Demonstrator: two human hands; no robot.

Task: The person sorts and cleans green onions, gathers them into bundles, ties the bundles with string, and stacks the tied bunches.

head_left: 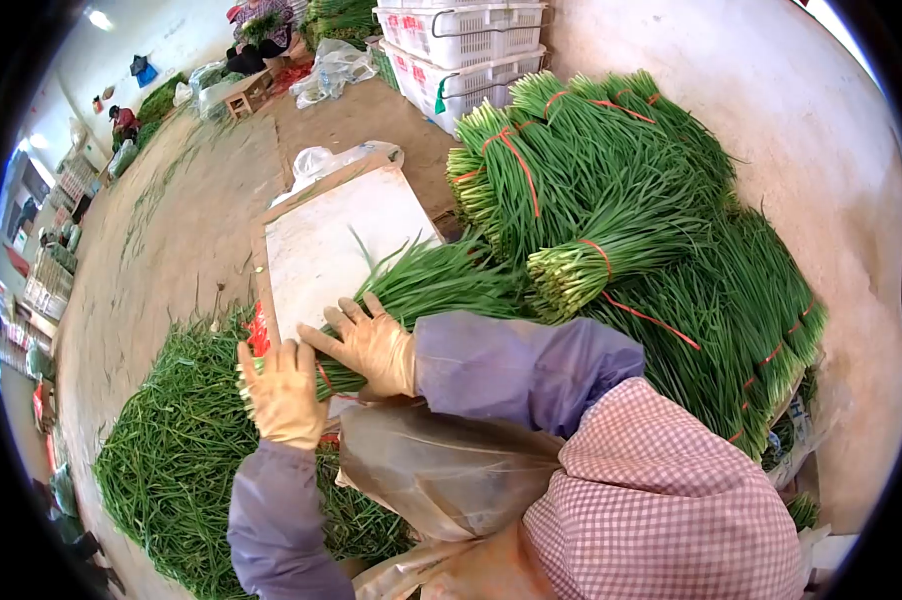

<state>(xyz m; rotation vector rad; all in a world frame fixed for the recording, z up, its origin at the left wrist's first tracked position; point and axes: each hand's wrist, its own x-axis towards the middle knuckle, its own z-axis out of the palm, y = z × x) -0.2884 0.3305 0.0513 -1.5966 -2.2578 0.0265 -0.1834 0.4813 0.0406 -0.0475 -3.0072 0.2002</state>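
Observation:
A bunch of long green stalks (441,285) lies across the near end of a white board (341,240), its leaves toward the right. My left hand (286,393), in a tan glove, rests at the stalk ends with its fingers spread. My right hand (368,343), also gloved, lies on top of the bunch, fingers apart. Between the two hands a red band (325,378) shows on the bunch. Parts of the stalks under both hands are hidden.
Tied green bunches (611,170) are piled high at the right beside the wall. A heap of loose greens (181,450) lies at the left. White crates (466,75) are stacked behind. Far back, a person (261,25) holds greens near a small wooden stool (243,95).

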